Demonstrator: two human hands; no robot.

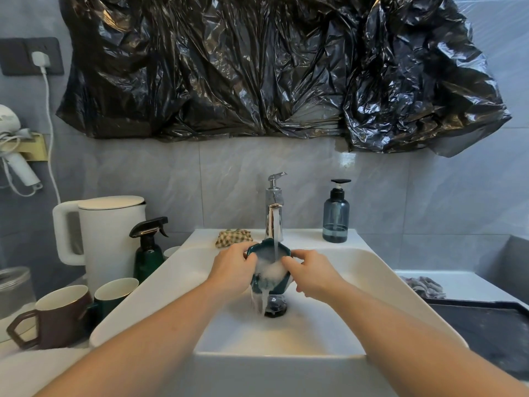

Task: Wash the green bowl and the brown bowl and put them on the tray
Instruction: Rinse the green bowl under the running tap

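Over the white sink (357, 270), the left hand (233, 269) grips the green bowl (269, 260) at its nine o'clock rim while the right hand (310, 272), fingers curled inside at three o'clock, rubs suds under the running tap (274, 209). Slick with foam and tilted toward the drain (275, 306), the bowl could slip; the dark tray (486, 333) waits at four o'clock.

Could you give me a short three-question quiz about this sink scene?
1. True or false: water from the chrome tap runs into the dark green ceramic bowl.
2. Which hand has its fingers inside the bowl: A left hand, B right hand?
3. Fill in: the dark grey plastic tray lies to the ___ of the white basin.

Key: 1 true; 2 B; 3 right.
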